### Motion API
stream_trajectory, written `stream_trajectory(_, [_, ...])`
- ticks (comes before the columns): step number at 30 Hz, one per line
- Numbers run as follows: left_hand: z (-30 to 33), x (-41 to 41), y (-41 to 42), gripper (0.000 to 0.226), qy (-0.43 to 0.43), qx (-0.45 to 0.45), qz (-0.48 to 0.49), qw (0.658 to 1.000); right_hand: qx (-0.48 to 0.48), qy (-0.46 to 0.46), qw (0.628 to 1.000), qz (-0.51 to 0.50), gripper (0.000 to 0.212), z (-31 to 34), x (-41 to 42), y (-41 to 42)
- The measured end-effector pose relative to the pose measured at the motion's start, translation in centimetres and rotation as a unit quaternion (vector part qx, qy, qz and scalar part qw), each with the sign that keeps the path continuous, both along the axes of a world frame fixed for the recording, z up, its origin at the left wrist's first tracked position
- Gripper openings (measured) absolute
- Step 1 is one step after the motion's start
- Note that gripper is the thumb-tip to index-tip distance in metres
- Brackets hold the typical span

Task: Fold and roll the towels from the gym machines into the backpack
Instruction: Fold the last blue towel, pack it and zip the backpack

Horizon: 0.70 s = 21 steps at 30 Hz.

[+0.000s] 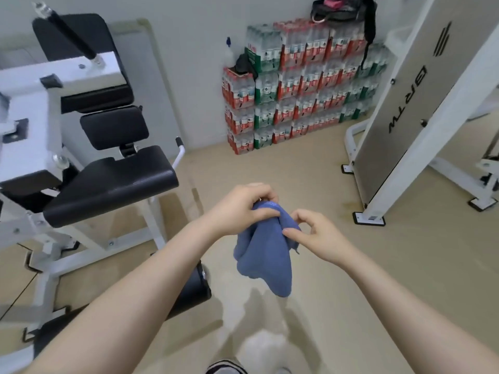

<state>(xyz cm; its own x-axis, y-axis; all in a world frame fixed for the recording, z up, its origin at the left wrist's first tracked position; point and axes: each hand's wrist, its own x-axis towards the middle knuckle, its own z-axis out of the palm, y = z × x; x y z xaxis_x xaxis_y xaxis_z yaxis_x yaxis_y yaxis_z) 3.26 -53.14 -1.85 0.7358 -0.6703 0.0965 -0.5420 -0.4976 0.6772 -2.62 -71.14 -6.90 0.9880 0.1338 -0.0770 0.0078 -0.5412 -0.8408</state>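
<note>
Blue terry towel [266, 255] bunched mid-air, unfolded.
Left hand [240, 209] grips its top, right hand [314, 233] pinches one edge; a loose pinch could drop it.

One blue towel [266, 249], two gym machines [81, 147] [421, 103] — one dark bag [340, 8].

- Stacked packs of bottled water [297, 85] against the far wall.
- A black bag [337, 8] on top.
- White machine panel [405, 109] right.
</note>
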Motion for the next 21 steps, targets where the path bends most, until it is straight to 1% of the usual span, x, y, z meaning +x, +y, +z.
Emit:
stream_trajectory(3, [-0.8, 2.7, -1.7, 0.015, 0.053, -0.048, 0.057, 0.996, 0.021, 0.021, 0.998, -0.059, 0.020, -1.3, 2.2, -3.2])
stream_trajectory(5, [-1.8, 4.8, -2.8, 0.018, 0.067, -0.056, 0.084, 0.993, 0.034, 0.044, 0.993, -0.106, 0.021, -2.8, 3.8, -5.0])
stream_trajectory(8, [-3.8, 8.8, -5.0, 0.017, 0.114, -0.071, 0.121, 0.984, 0.030, 0.059, 0.986, -0.152, 0.017, -4.7, 7.3, -7.2])
stream_trajectory(11, [-5.4, 14.2, -7.2, 0.012, 0.151, -0.089, 0.145, 0.974, 0.010, 0.046, 0.986, -0.160, 0.019, -5.0, 12.7, -9.3])
stream_trajectory(13, [-5.9, 18.5, -8.6, 0.008, 0.155, -0.090, 0.140, 0.974, -0.019, 0.029, 0.987, -0.155, 0.024, -4.9, 17.2, -10.7])
stream_trajectory(15, [-6.0, 23.2, -9.9, 0.007, 0.146, -0.083, 0.126, 0.978, -0.028, 0.023, 0.986, -0.163, 0.026, -4.6, 22.2, -12.4])
stream_trajectory(18, [-5.0, 30.9, -11.6, 0.007, 0.138, -0.055, 0.093, 0.985, -0.008, 0.017, 0.982, -0.186, 0.023, -3.7, 30.0, -14.5])
stream_trajectory(21, [-3.9, 38.6, -13.0, 0.011, 0.117, -0.051, 0.089, 0.988, 0.012, -0.002, 0.979, -0.202, 0.019, -2.0, 37.2, -16.1])
